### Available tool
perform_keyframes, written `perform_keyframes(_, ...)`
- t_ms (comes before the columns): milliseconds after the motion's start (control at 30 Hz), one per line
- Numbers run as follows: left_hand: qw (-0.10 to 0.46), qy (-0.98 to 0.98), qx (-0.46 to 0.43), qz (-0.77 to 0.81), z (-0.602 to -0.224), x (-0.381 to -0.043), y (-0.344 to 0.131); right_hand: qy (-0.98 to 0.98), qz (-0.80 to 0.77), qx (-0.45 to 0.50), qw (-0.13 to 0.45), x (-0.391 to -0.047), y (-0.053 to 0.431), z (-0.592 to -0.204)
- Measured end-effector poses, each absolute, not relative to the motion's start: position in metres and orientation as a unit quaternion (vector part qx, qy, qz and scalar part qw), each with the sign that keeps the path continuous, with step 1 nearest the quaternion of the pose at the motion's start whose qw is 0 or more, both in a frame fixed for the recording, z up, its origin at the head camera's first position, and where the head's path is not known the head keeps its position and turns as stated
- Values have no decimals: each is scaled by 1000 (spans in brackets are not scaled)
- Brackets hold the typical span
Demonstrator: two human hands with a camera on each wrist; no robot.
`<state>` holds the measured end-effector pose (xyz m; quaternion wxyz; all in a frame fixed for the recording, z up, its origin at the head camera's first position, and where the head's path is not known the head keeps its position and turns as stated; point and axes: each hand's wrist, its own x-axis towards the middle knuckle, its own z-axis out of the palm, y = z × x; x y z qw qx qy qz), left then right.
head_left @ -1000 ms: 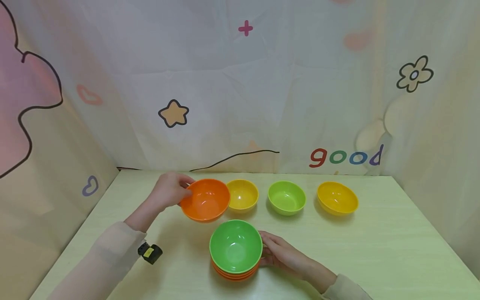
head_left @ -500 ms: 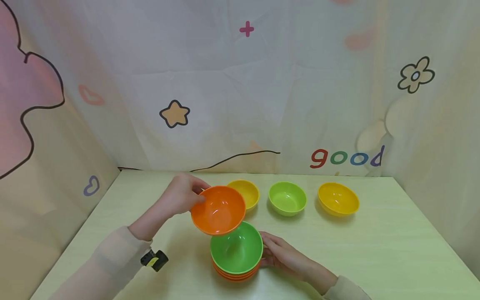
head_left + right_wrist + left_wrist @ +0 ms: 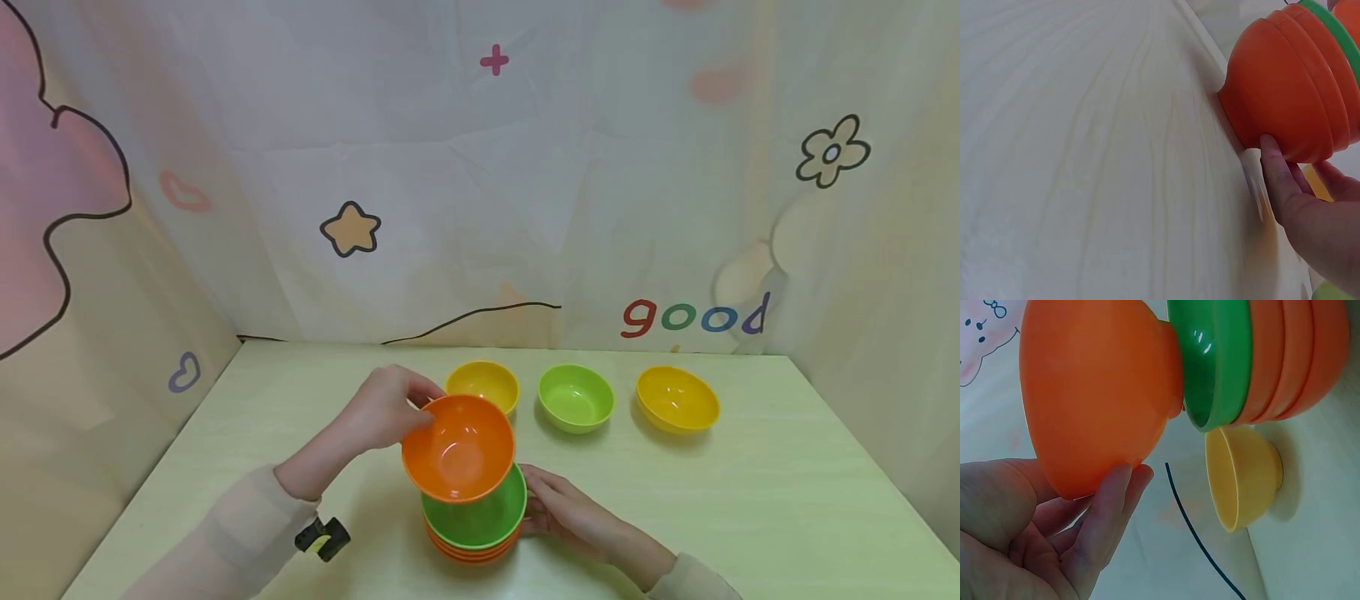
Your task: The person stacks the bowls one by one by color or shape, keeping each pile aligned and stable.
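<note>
My left hand (image 3: 390,408) pinches the rim of an orange bowl (image 3: 459,450), thumb at the inner edge and fingers outside. That bowl is tilted and held over a green bowl (image 3: 480,517), overlapping it in the head view. The green bowl sits on top of several nested orange bowls (image 3: 474,557). In the left wrist view the held bowl's foot (image 3: 1174,369) comes right up to the green bowl's mouth. Beside the stack, my right hand (image 3: 570,508) touches its right side, fingertips against the lowest bowl (image 3: 1279,94) in the right wrist view.
Along the back of the pale table (image 3: 787,500) stand a yellow bowl (image 3: 483,379), a light green bowl (image 3: 576,400) and a second yellow bowl (image 3: 677,400). A printed cloth (image 3: 450,208) hangs behind and at both sides.
My left hand has brought the orange bowl rightward and nearer to me, from the left of the first yellow bowl to over the stack. The right hand has stayed at the stack.
</note>
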<state>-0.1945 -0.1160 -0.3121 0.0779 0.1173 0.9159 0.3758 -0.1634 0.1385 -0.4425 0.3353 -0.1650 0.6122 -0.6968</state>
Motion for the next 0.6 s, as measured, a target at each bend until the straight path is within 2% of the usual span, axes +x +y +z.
perform_keyframes(600, 77, 924, 126, 352, -320, -183, -106, 614, -700, -136, 339, -160, 138, -438)
